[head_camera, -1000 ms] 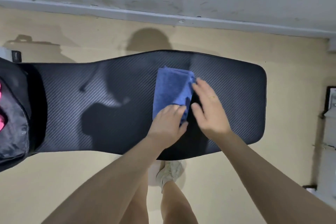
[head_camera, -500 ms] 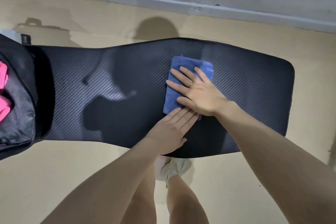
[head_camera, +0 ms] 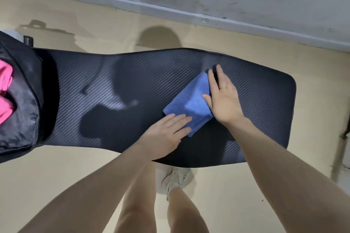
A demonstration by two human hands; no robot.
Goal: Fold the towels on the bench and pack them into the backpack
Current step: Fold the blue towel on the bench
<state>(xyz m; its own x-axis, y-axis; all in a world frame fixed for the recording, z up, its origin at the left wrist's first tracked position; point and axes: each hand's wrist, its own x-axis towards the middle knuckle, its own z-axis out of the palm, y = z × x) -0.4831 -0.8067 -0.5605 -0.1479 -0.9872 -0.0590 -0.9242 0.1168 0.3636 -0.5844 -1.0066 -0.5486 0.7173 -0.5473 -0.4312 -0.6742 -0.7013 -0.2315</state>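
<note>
Folded blue towel point(head_camera: 189, 100) on black padded bench point(head_camera: 132, 85), left hand point(head_camera: 166, 134) flat on its near corner, right hand point(head_camera: 223, 98) flat along its right edge, black backpack point(head_camera: 22, 100) at left holding pink cloth point(head_camera: 5, 91)

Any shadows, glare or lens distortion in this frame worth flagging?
Head view: hard shadows of the person fall on the bench and floor; pale sheen on its ribbed top left of the towel; wide-angle lens bows the bench edges and wall base; no heavy blur.
</note>
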